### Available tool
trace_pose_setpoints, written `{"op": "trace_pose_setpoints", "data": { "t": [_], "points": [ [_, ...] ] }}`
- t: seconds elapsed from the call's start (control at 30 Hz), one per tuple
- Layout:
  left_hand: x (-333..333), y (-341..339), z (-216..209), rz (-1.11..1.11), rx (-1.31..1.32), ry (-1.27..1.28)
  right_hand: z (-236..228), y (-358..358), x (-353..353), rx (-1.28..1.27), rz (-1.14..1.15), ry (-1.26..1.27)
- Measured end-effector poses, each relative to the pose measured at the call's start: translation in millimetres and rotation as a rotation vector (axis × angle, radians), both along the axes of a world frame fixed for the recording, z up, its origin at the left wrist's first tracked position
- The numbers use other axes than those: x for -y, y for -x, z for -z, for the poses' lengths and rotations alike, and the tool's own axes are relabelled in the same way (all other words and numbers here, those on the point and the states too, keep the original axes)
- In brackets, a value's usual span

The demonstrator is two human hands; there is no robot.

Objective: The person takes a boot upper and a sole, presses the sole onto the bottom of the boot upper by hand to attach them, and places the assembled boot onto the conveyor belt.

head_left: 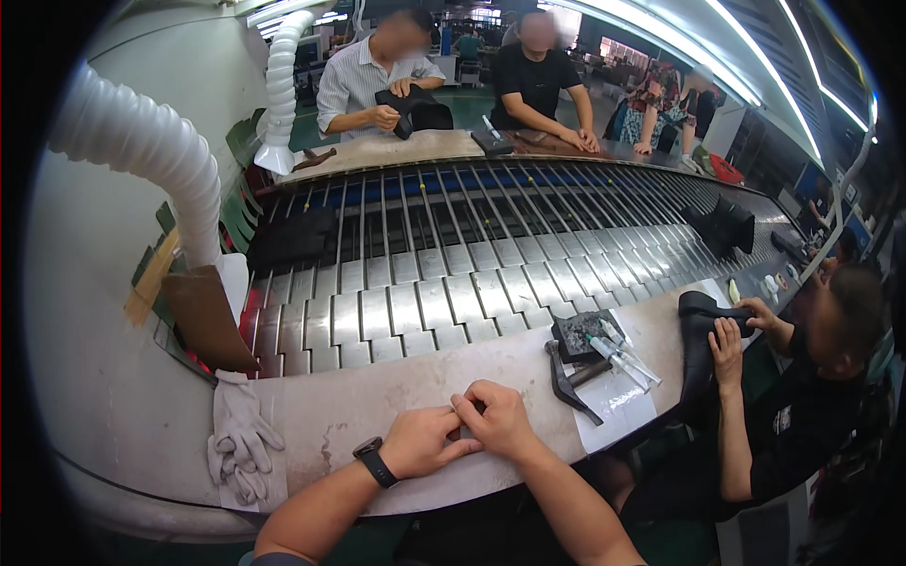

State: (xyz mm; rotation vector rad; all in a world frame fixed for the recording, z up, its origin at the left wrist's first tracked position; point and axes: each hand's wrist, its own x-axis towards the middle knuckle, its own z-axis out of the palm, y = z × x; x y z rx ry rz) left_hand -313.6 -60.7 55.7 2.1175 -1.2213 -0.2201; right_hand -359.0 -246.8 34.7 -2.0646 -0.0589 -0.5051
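Observation:
My left hand [422,442], with a dark watch [375,460] on its wrist, rests on the pale workbench [349,410]. Against it lies my right hand [497,421], and the fingers of both meet and curl inward. Whatever is between them, if anything, is hidden; only a dark gap shows. To the right of my hands lies a hammer [563,385] with a dark head. Beside it are a dark block [578,332] and several white marker-like tubes [623,360] on a white sheet [618,415]. A pair of pale work gloves [242,429] lies at the left.
Beyond the bench runs a metal slat conveyor [425,302], with black boots [722,229] on its right. A co-worker at the right handles a black boot [696,344]. Several people stand at the far bench [406,143]. A white ribbed hose [160,141] hangs at the left.

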Motion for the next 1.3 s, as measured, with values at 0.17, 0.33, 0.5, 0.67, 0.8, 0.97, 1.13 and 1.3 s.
{"op": "trace_pose_setpoints", "data": {
  "t": [0.17, 0.33, 0.5, 0.67, 0.8, 0.97, 1.13, 1.3],
  "points": [
    [-4, -2, 11, -0.003, 0.056, -0.009, -1, -2, -6, -0.031, 0.016, -0.181],
    [-5, 1, 2, -0.054, 0.000, 0.002, -71, -40, 8, 0.040, 0.000, -0.566],
    [-7, -2, 8, -0.037, 0.012, 0.023, -160, -64, -12, 0.387, -0.096, -0.521],
    [-13, -1, 11, -0.066, -0.020, 0.038, -119, -43, -25, 0.277, -0.199, 0.010],
    [-11, 2, 13, -0.048, 0.014, 0.028, -9, -50, -17, 0.036, -0.029, 0.088],
    [-14, -3, 16, -0.040, 0.001, -0.052, 9, -36, -27, -0.072, 0.073, -0.077],
    [-15, -3, 15, -0.031, 0.025, -0.015, 5, -35, -26, -0.072, 0.040, -0.129],
    [-17, -2, 10, -0.023, 0.003, -0.048, 11, -35, -25, -0.071, 0.034, -0.134]
  ]
}}
